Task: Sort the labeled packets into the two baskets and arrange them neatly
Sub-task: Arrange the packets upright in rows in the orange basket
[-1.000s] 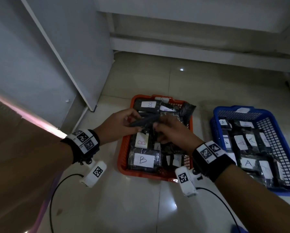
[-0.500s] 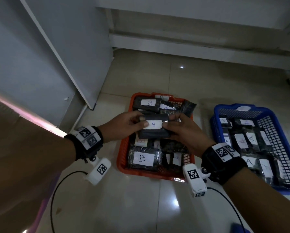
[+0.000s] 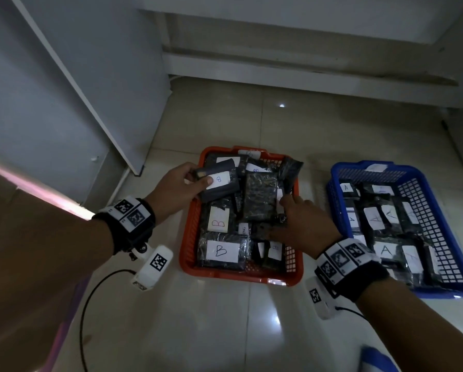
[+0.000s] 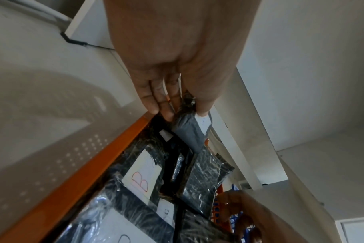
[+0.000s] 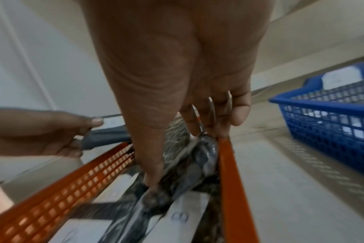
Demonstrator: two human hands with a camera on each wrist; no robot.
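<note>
Glossy crinkled plastic wraps the packets (image 3: 261, 196), paper labels (image 3: 221, 251) matt; both baskets (image 3: 241, 273) perforated plastic; floor tiles (image 3: 211, 331) shiny.

Pale tiled floor (image 3: 225, 331); white cabinet (image 3: 72, 84), maybe.

A dark packet (image 3: 219, 182) labelled B is held tilted over the orange basket's (image 3: 190, 237) far-left corner; the blue basket (image 3: 335, 200), right, holds A packets (image 3: 383, 224).

right hand (image 3: 302, 224) fingers (image 5: 152, 172) buried among packets (image 3: 260, 200)
</note>
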